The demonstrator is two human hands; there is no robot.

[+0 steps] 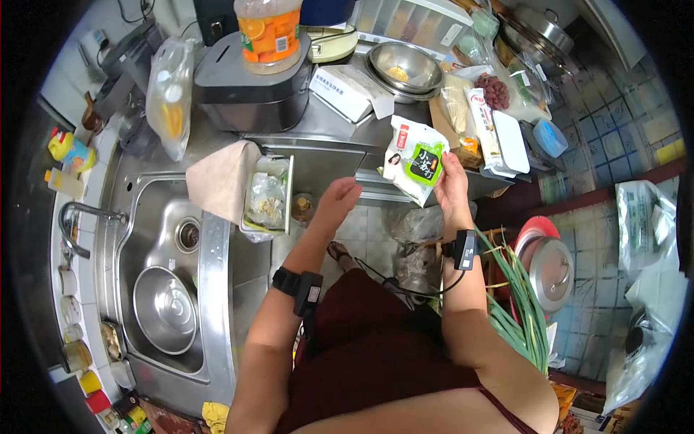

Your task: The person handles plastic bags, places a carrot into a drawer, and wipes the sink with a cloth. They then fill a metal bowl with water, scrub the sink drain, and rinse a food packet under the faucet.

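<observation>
My right hand [452,185] grips the right edge of a white and green packet [418,160] with large dark lettering, which looks like a bag of baking soda. The packet is held up at the counter's front edge, its printed face towards me. My left hand [340,203] hovers to the left of the packet, apart from it, with loosely bent fingers and nothing visible in them. Near that hand, a small waste bin [290,194] with scraps in a plastic liner hangs at the counter edge. A beige cloth [225,177] drapes beside the bin.
At left is a steel sink [217,318] with a metal basin [165,309] inside. Along the counter stand a dark appliance [249,101] bearing an orange-labelled jar [269,36], a white box [350,94] and stacked steel bowls [405,65]. Green onions [517,304] and a lidded pot [551,275] are right.
</observation>
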